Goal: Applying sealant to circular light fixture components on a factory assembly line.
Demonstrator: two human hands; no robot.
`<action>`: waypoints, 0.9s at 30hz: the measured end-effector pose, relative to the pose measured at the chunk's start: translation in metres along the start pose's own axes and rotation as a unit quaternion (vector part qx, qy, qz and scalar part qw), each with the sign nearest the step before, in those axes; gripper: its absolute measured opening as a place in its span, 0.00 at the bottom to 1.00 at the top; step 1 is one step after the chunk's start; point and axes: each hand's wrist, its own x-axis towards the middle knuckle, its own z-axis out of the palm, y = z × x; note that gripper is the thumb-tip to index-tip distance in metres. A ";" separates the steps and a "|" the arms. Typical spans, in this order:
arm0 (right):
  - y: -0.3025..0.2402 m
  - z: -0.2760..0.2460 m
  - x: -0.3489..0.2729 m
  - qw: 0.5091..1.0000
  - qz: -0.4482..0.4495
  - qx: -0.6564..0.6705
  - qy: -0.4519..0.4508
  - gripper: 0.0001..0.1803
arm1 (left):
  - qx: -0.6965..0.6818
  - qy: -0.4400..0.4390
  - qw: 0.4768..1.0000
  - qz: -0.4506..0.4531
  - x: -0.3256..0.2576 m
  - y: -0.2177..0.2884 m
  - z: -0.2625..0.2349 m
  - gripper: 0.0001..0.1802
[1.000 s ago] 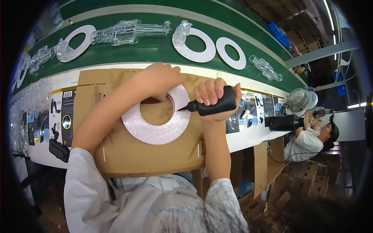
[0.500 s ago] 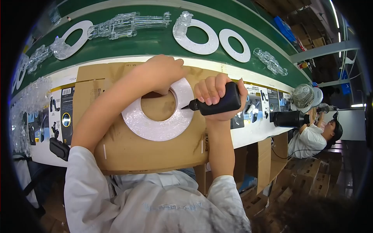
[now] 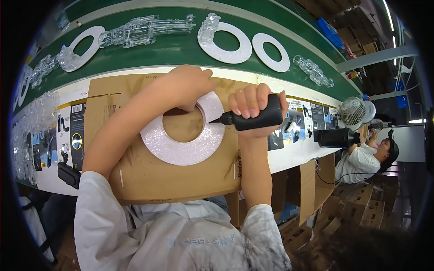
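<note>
A glittery white flat ring (image 3: 181, 152) lies on a sheet of brown cardboard (image 3: 135, 183) in front of me. My left hand (image 3: 190, 88) reaches across to the ring's far edge, its fingers curled and gripping the ring there; the fingertips are partly hidden. In my right hand (image 3: 257, 110) is a black squeeze bottle (image 3: 262, 118), held on its side with the fingers wrapped round it. Its thin pointed nozzle (image 3: 217, 121) points left, the tip at or just above the ring's right part; contact cannot be made out.
Beyond the cardboard, a green conveyor belt (image 3: 158, 56) carries more white rings (image 3: 271, 53) and clear plastic figure-like parts (image 3: 144, 31). Printed cards lie along the white table. At the right are a small fan (image 3: 352, 111), a black cylinder (image 3: 337, 138) and a seated person (image 3: 361, 160).
The bottle's nozzle tip has shifted slightly left and away from me across the ring. On the belt, rings and clear parts have moved a little left. My left hand stays at the ring's far edge.
</note>
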 end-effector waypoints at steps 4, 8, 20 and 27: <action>-0.010 -0.007 0.003 0.998 -0.014 0.045 -0.028 0.27 | 0.007 -0.001 1.000 0.003 0.002 0.002 -0.001 0.27; -0.007 -0.010 0.000 0.998 -0.056 0.019 -0.017 0.26 | 0.005 -0.004 1.000 0.004 0.003 0.002 0.000 0.27; -0.003 -0.006 -0.003 0.998 -0.049 -0.037 0.009 0.27 | -0.002 0.018 1.000 0.009 0.001 0.004 -0.002 0.22; -0.003 -0.007 -0.005 0.998 -0.048 -0.038 0.017 0.27 | 0.002 0.012 1.000 0.012 0.002 0.004 -0.003 0.25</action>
